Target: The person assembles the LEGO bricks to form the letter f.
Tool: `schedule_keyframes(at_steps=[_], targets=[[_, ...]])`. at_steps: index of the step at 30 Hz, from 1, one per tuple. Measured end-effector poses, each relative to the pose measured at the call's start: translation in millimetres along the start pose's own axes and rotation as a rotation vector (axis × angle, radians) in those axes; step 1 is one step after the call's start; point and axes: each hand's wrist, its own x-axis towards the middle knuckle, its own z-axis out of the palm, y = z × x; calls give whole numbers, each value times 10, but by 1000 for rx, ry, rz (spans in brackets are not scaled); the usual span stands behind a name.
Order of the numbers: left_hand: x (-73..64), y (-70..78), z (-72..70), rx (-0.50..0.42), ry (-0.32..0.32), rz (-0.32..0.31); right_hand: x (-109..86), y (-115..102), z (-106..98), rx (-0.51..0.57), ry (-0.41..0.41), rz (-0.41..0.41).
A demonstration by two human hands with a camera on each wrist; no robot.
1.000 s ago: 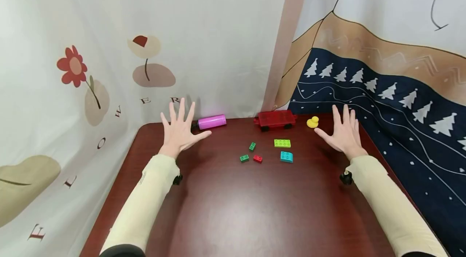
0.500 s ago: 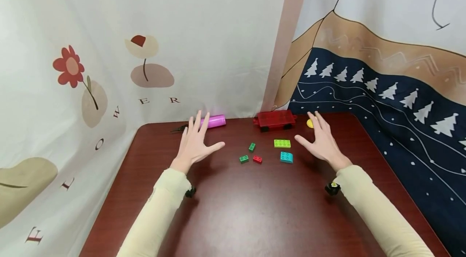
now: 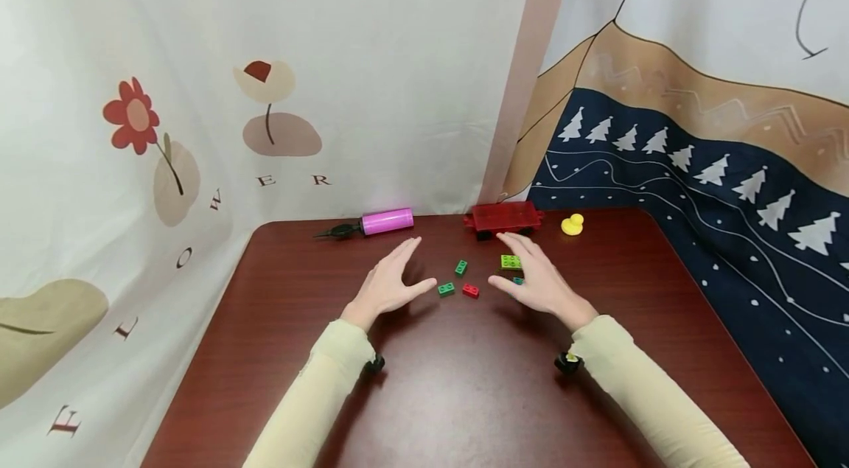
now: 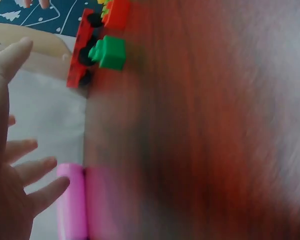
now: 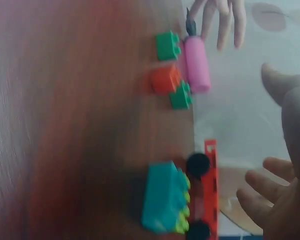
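Observation:
My left hand [image 3: 388,290] hovers over the table with fingers spread, left of the small toy bricks, holding nothing. Two small green bricks, one nearer [image 3: 446,290] and one farther back [image 3: 460,267], lie just right of its thumb, beside a small red brick [image 3: 470,291]. My right hand [image 3: 540,280], also empty with thumb apart from the fingers, is above a lime green brick [image 3: 510,262] and a teal brick [image 5: 162,197]. In the head view it covers most of the teal brick and part of the lime one. The palms face each other across the small bricks.
Along the back edge of the dark red table [image 3: 451,387] lie a purple pump-like cylinder [image 3: 388,221] with a black tapered end, a red toy wagon [image 3: 504,216] on black wheels and a yellow rubber duck [image 3: 573,225]. Printed curtains [image 3: 398,85] hang behind and at both sides.
Both hands have moved inward and nearer the body, from wide apart to either side of the bricks. The purple cylinder and the duck are uncovered again; the bricks have stayed in place.

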Motion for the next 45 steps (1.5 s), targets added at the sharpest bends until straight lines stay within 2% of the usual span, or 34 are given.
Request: schedule_keyframes(at_steps=[5,11,15,21,24,30,36,45], targets=[[21,60,134,-22,-67,51,26,-73,195,2,-67,-31],[84,105,268,-79,-137,125,52,-90,329,14,-162,-70],[130,97,350,-136,-160,132,91,-92,421,23,-207,-80],[170,74,423,-182,-185,130,153,-83,511,60,-253,-27],[178,67,438,-188,-189,129,165,-82,520,69,-259,-26],[175,71,464,-181,-221,113,165,-82,529,62,-281,-28],[169,82,486,-124,-244,110,168,-73,577,7,-280,-57],[150,103,516,-63,-213,126,177,-74,623,-13,-265,-65]])
